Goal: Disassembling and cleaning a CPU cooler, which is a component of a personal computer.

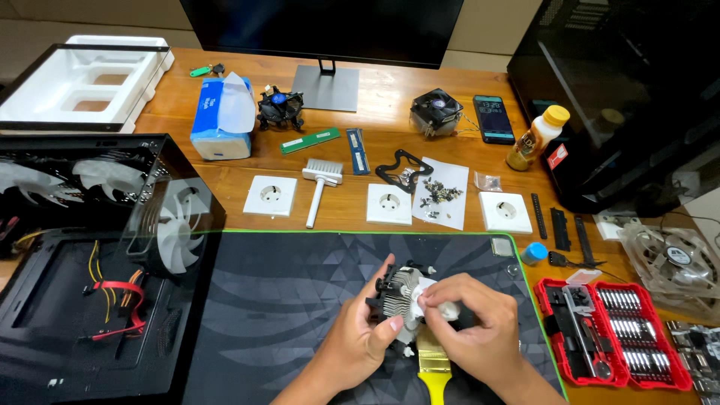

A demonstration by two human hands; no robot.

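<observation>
The person's left hand (367, 337) grips a round cooler with silver aluminium fins and a black plastic frame (397, 292), fingers curled over its left and near edges. The cooler is held just above the dark patterned desk mat with a green edge (300, 300), near the middle of the mat's near side. It is tipped on its side, the finned face turned toward the right and slightly up; its exact axis is hard to judge because both hands cover much of it. The right hand (480, 330) is closed around a crumpled white tissue (442, 304) and presses it against the fins, so the cooler lies between the two hands, touching both. Directly below the hands lies a brush with a yellow handle and pale bristles (433, 367), its long axis running near to far and its handle cut off at the near edge. To the right sits a red open case of screwdriver bits (622, 337). To the left stands a black open computer case with white fans (97, 247), partly cut off.
</observation>
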